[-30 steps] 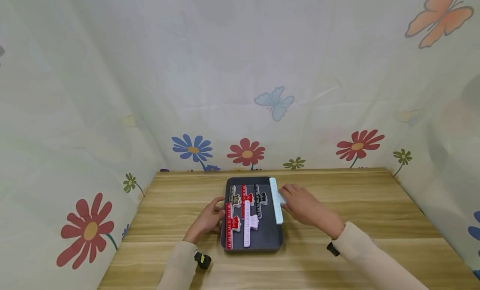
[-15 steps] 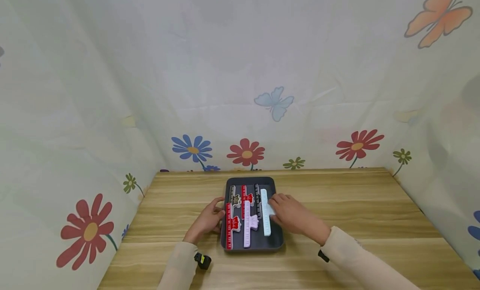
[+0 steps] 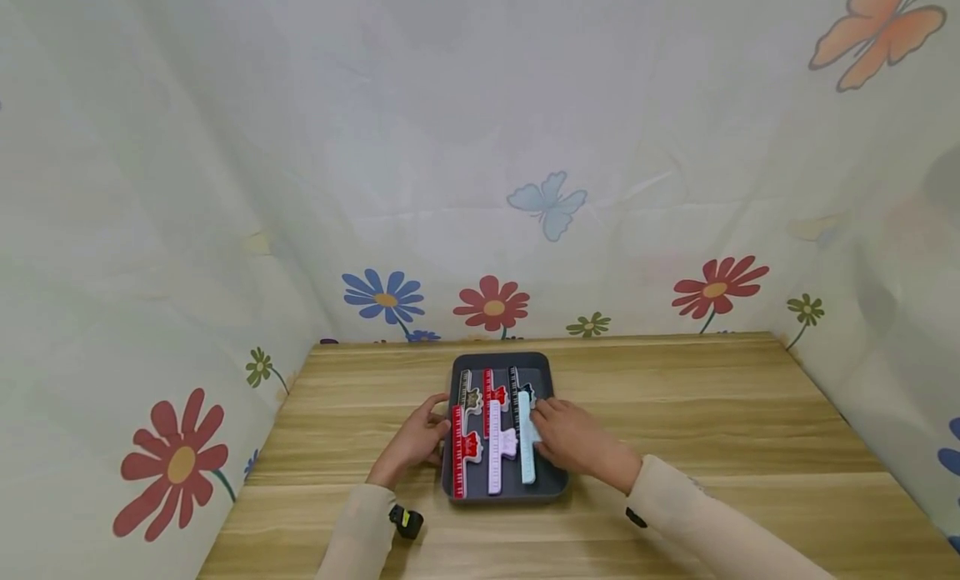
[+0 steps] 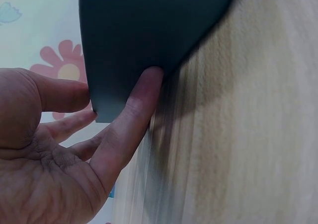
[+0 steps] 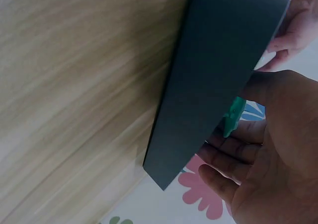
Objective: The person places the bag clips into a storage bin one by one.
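Note:
In the head view my right hand (image 3: 572, 437) pinches a light-blue music clip (image 3: 527, 447) at its right side, low over the right part of a dark grey tray (image 3: 551, 480). In the right wrist view a green-looking part of that clip (image 5: 233, 115) shows between the fingers, beyond the tray wall. Against the tray's left wall rest the fairly straight fingers of my left hand (image 3: 414, 437). Inside lie a red clip (image 3: 459, 459) and a lilac clip (image 3: 495, 455) in front, with a dark gold-marked clip (image 3: 467, 388), another red clip (image 3: 488, 388) and a black clip (image 3: 514, 384) behind.
The tray stands on a wood-grain table (image 3: 675, 413). A pale curtain (image 3: 645, 147) printed with flowers and butterflies hangs behind and at both sides. A small black device (image 3: 406, 522) sits at the left wrist.
The light-blue clip has moved with my right hand from the tray's right rim leftward and nearer, beside the lilac clip and partly over the black one. My left hand has stayed put.

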`<state>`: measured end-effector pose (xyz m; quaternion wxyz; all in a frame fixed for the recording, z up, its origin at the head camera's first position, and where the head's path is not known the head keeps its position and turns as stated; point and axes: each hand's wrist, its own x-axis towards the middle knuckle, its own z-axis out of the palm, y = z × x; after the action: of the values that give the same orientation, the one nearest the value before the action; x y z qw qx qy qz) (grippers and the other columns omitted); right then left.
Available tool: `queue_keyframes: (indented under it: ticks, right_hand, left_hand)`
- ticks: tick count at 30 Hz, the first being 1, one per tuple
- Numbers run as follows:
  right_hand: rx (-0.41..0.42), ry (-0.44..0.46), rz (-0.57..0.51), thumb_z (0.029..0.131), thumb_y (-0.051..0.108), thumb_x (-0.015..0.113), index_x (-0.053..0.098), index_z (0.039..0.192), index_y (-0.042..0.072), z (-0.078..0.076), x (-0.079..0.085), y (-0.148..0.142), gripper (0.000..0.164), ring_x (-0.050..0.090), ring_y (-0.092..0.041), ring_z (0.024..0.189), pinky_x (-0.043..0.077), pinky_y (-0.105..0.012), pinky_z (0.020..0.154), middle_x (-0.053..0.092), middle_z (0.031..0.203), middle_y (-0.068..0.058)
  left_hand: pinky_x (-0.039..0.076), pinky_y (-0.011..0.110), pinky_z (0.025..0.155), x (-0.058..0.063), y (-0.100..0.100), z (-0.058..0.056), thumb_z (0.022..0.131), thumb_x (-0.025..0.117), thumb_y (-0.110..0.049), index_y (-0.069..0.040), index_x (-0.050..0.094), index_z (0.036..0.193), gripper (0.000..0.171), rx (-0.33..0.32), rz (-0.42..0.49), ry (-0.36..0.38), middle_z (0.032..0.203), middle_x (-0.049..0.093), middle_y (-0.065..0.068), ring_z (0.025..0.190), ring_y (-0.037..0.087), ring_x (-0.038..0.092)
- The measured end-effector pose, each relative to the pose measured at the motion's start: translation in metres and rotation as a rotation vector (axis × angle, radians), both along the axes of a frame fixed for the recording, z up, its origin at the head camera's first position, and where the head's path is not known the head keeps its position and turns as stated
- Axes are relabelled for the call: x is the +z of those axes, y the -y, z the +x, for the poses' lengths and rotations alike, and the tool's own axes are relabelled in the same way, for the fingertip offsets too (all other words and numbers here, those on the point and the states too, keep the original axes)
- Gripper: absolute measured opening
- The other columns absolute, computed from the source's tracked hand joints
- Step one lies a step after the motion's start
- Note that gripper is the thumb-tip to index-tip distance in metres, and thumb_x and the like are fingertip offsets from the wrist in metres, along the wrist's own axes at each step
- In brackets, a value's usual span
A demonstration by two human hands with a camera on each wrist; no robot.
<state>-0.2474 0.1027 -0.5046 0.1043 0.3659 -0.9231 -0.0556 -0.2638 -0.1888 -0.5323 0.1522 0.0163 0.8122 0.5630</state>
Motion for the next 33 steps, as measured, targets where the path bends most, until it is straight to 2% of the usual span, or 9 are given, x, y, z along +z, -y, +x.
queue_keyframes:
  ticks: [7, 14, 18, 21, 27, 33]
  right_hand:
    - [0.004, 0.023, 0.011, 0.093, 0.038, 0.064, 0.061, 0.122, 0.002, 0.004, -0.001, 0.005, 0.046, 0.059, -0.026, 0.113, 0.051, -0.042, 0.101, 0.063, 0.122, -0.013]
    - [-0.003, 0.024, 0.017, 0.093, 0.039, 0.064, 0.062, 0.119, 0.003, 0.005, -0.008, 0.007, 0.044, 0.059, -0.026, 0.113, 0.052, -0.043, 0.100, 0.063, 0.123, -0.013]
    - [-0.007, 0.022, 0.021, 0.092, 0.040, 0.065, 0.062, 0.119, 0.003, 0.005, -0.011, 0.009, 0.046, 0.059, -0.027, 0.114, 0.051, -0.043, 0.101, 0.063, 0.122, -0.013]
    - [-0.028, 0.054, 0.019, 0.091, 0.040, 0.066, 0.061, 0.122, 0.002, 0.006, -0.011, 0.009, 0.049, 0.058, -0.028, 0.116, 0.050, -0.045, 0.103, 0.062, 0.125, -0.014]
    - [-0.084, 0.153, -0.032, 0.092, 0.044, 0.065, 0.058, 0.131, 0.003, 0.008, 0.000, 0.010, 0.057, 0.055, -0.030, 0.124, 0.047, -0.049, 0.106, 0.058, 0.133, -0.014]
    - [-0.088, 0.146, -0.120, 0.093, 0.040, 0.065, 0.056, 0.135, 0.005, 0.006, 0.017, 0.005, 0.055, 0.054, -0.029, 0.123, 0.047, -0.048, 0.105, 0.059, 0.131, -0.011]
  left_hand:
    - [0.062, 0.042, 0.060, 0.001, 0.000, 0.002, 0.103, 0.045, -0.010, -0.017, 0.032, 0.152, 0.051, 0.005, -0.005, 0.002, 0.131, 0.052, 0.028, 0.087, 0.027, 0.068]
    - [0.062, 0.044, 0.057, 0.005, -0.002, 0.007, 0.102, 0.044, -0.005, -0.012, 0.032, 0.151, 0.051, -0.003, 0.022, -0.024, 0.130, 0.051, 0.032, 0.087, 0.030, 0.069]
    - [0.062, 0.044, 0.057, 0.005, -0.002, 0.007, 0.102, 0.045, -0.007, -0.014, 0.033, 0.151, 0.051, 0.010, 0.011, -0.015, 0.130, 0.052, 0.030, 0.087, 0.029, 0.069]
    - [0.062, 0.043, 0.057, 0.003, -0.002, 0.005, 0.102, 0.045, -0.008, -0.015, 0.033, 0.151, 0.051, 0.016, 0.005, -0.009, 0.130, 0.053, 0.029, 0.085, 0.027, 0.069]
    - [0.061, 0.041, 0.056, 0.000, 0.000, 0.004, 0.102, 0.046, -0.009, -0.017, 0.035, 0.151, 0.051, 0.038, -0.018, -0.011, 0.128, 0.055, 0.028, 0.077, 0.025, 0.070]
    - [0.061, 0.040, 0.056, 0.002, -0.001, 0.004, 0.100, 0.047, -0.009, -0.016, 0.037, 0.149, 0.051, 0.061, -0.031, -0.020, 0.126, 0.056, 0.027, 0.077, 0.024, 0.069]
